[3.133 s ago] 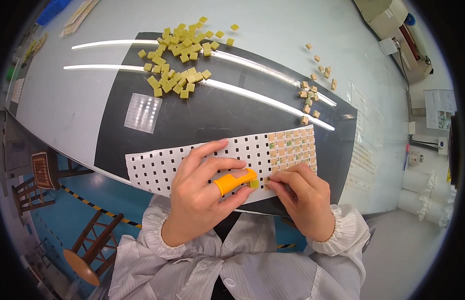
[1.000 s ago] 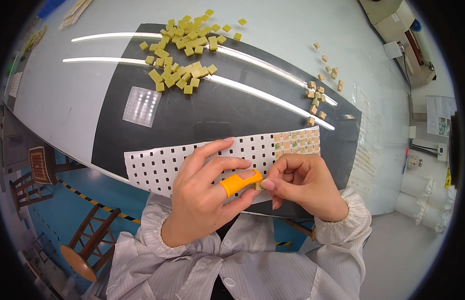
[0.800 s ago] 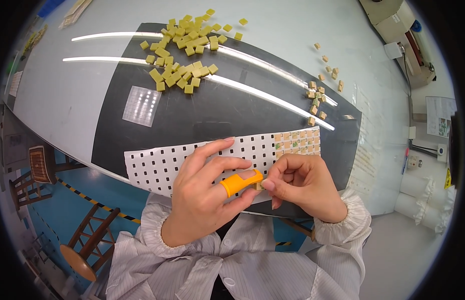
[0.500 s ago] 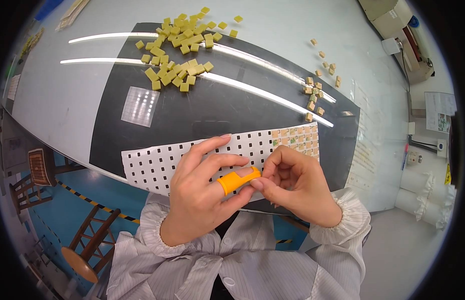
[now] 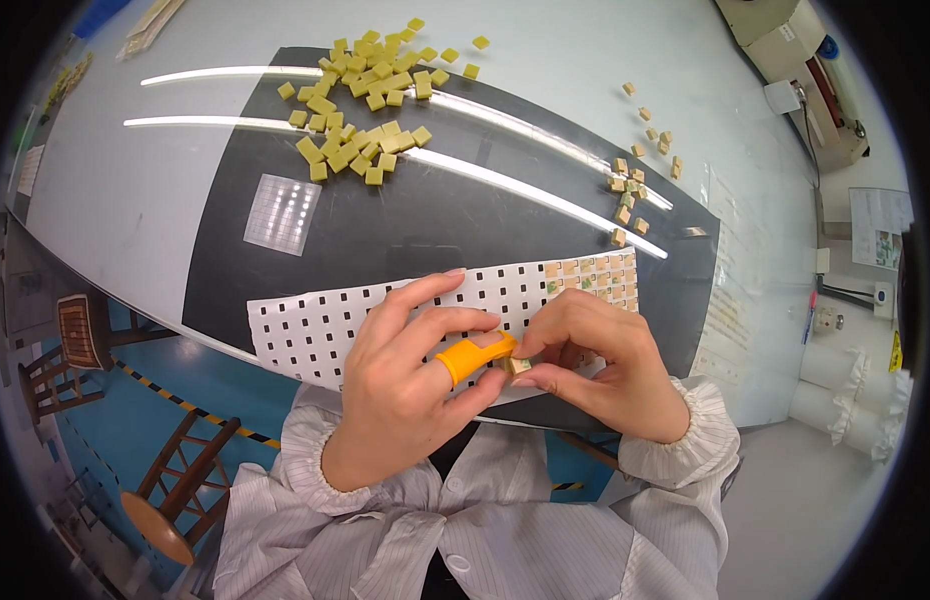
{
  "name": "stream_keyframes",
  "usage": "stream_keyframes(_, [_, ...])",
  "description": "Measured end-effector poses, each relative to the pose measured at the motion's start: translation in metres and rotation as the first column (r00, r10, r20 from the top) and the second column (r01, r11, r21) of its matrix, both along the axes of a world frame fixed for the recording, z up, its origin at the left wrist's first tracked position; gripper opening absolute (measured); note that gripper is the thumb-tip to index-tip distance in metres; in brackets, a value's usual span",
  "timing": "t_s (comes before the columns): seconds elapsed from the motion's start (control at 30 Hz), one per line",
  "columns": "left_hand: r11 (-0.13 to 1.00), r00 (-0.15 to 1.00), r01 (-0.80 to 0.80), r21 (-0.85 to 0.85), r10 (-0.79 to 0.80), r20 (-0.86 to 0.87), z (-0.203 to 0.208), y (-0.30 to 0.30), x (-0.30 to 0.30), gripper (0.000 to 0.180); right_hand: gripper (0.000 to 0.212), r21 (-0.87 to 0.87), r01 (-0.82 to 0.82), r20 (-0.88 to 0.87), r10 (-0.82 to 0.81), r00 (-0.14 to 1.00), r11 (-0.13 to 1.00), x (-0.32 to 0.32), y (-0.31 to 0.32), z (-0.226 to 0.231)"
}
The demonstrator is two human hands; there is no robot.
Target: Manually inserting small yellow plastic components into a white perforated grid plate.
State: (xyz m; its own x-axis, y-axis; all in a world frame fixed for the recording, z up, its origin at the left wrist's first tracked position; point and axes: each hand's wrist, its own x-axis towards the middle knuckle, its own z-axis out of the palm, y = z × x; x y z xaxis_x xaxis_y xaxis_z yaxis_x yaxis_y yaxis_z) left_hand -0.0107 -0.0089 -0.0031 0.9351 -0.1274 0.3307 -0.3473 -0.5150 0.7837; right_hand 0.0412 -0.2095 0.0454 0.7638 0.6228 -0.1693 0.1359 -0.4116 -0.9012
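An orange finger sleeve (image 5: 468, 358) is worn on one finger of my left hand (image 5: 410, 375). Between that sleeve's tip and the left thumb sits a small tan block (image 5: 518, 366) with a patterned face. My right hand (image 5: 610, 365) pinches the same block from the right, thumb below and forefinger above. The other left fingers stretch over a white sheet (image 5: 290, 325) dotted with rows of black squares. Tan and green printed pieces (image 5: 590, 275) fill the sheet's far right part. My right fingers hide some of the sheet.
Many plain olive-green blocks (image 5: 350, 150) lie in a loose heap at the back left on a black mat (image 5: 235, 150). Tan blocks (image 5: 625, 195) are scattered at the back right. A clear gridded square (image 5: 282, 215) rests on the mat. Wooden stools (image 5: 160, 515) stand below left.
The tan block now shows between my fingertips, where it was hidden before. My right thumb and forefinger have parted slightly around it. The left hand has barely moved.
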Motion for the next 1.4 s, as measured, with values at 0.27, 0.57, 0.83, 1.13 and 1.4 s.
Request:
stream_keyframes(0.27, [1.0, 1.0, -0.005, 0.018, 0.005, 0.006, 0.001, -0.001, 0.001, 0.028, 0.014, -0.017, 0.077, -0.25, -0.078, 0.965, 0.997, -0.001, 0.001, 0.003])
stream_keyframes(0.57, [1.0, 0.999, -0.013, 0.01, 0.013, 0.041, 0.001, -0.001, 0.001, 0.026, 0.019, -0.026, 0.253, -0.601, -0.218, 0.769, 0.967, 0.004, 0.009, 0.011])
stream_keyframes(0.83, [1.0, 0.999, -0.027, 0.009, 0.026, 0.037, 0.002, -0.001, 0.0, 0.024, 0.014, -0.195, 0.316, 0.221, -0.272, 0.937, 0.928, -0.029, -0.005, 0.002])
stream_keyframes(1.13, [1.0, 1.0, -0.015, 0.001, 0.015, 0.004, 0.001, -0.001, -0.001, 0.028, 0.019, -0.22, 0.293, 0.465, -0.164, 0.87, 0.93, -0.052, -0.01, -0.011])
stream_keyframes(1.4, [1.0, 1.0, -0.006, -0.004, 0.006, -0.004, 0.002, -0.001, -0.001, 0.028, 0.018, -0.219, 0.321, 0.501, -0.177, 0.847, 0.921, -0.054, -0.009, -0.011])
